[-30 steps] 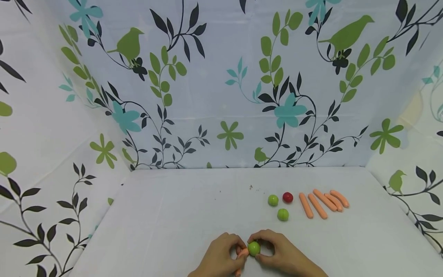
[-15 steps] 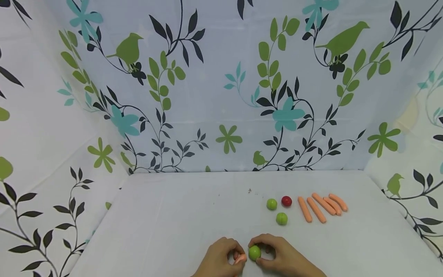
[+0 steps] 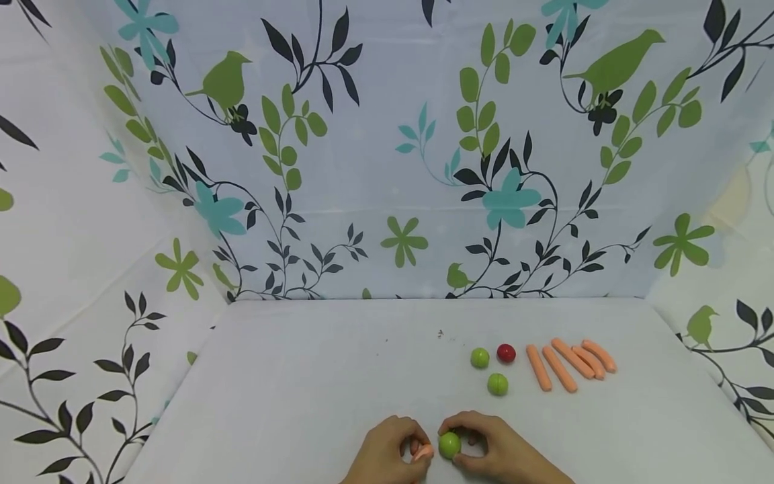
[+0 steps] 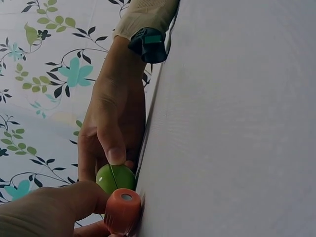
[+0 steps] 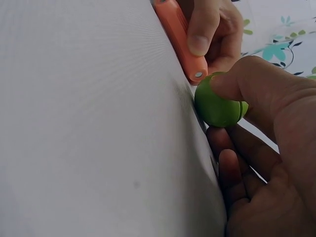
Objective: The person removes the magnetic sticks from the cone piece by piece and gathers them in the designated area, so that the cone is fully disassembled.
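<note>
An orange magnetic stick (image 3: pixel 425 452) with a round metal spot in its end lies between the left hand's (image 3: pixel 393 449) thumb and fingers. The right hand (image 3: pixel 502 449) pinches a smooth green ball (image 3: pixel 450 446) that has a thin seam round it. In the head view a narrow gap parts the stick's tip from the ball. From the right wrist, the stick (image 5: pixel 180 39) points its metal end toward the ball (image 5: pixel 215 106), both low at the white surface. In the left wrist view the stick (image 4: pixel 121 215) partly covers the ball (image 4: pixel 109 178).
Farther back right lie two green balls (image 3: pixel 480 357), one of them nearer (image 3: pixel 498 384), and a red ball (image 3: pixel 506 353). Several orange sticks (image 3: pixel 560 369) lie right of them on the white table (image 3: pixel 290 390). A patterned cloth (image 3: pixel 363 168) hangs behind and at both sides.
One second ago the stick's tip was against or very near the green ball; now a small gap shows between them. Both grips look the same. The whole head view has shifted slightly.
</note>
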Action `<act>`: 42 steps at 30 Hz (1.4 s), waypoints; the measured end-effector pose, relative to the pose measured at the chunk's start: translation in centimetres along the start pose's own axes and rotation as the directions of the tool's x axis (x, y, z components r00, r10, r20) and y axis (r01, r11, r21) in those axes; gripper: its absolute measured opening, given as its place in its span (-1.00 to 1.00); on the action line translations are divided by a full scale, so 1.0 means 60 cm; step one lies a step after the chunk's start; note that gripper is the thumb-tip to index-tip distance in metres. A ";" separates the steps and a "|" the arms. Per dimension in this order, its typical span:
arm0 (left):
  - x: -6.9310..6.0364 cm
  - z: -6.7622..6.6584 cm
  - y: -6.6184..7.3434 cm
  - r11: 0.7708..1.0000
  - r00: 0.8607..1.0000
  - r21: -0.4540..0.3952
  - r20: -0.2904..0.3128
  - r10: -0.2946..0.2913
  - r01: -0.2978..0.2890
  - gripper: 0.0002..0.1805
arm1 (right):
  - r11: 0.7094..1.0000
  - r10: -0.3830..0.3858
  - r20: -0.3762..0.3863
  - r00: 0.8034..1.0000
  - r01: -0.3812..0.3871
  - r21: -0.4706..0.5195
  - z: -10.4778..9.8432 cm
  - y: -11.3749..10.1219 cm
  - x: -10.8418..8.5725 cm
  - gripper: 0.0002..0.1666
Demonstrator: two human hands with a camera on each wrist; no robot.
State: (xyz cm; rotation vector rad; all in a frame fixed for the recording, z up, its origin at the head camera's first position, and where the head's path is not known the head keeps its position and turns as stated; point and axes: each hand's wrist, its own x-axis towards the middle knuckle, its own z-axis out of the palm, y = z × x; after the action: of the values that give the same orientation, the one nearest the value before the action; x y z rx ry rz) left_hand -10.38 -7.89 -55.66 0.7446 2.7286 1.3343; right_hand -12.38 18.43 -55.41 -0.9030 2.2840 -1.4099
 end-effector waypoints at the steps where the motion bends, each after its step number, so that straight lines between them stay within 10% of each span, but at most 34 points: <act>1: 0.000 -0.001 0.000 1.000 1.000 -0.007 0.002 -0.002 0.002 -0.93 | 1.000 0.010 0.001 1.000 -0.010 -0.003 0.000 0.000 -0.001 -0.60; 8: 0.002 -0.006 -0.002 0.999 1.000 -0.052 0.028 -0.004 0.006 -0.94 | 0.995 0.102 -0.014 0.995 -0.102 -0.018 -0.011 -0.010 -0.011 -0.60; 24: 0.035 -0.025 0.029 0.969 0.978 -0.131 0.023 -0.209 0.210 -0.88 | 0.978 0.184 -0.199 0.963 -0.199 -0.057 -0.077 0.005 -0.091 -0.53; 42: 0.116 -0.017 0.026 0.956 0.956 -0.099 -0.071 -0.283 0.276 -0.83 | 0.933 0.245 -0.492 0.835 -0.342 -0.116 -0.141 0.023 -0.150 -0.43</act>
State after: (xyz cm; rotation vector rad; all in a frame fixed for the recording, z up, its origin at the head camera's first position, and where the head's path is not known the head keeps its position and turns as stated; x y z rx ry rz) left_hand -16.10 -4.90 -52.49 0.2864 2.6861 1.4361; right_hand -10.79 30.59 -53.23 -0.2321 2.8130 -1.3884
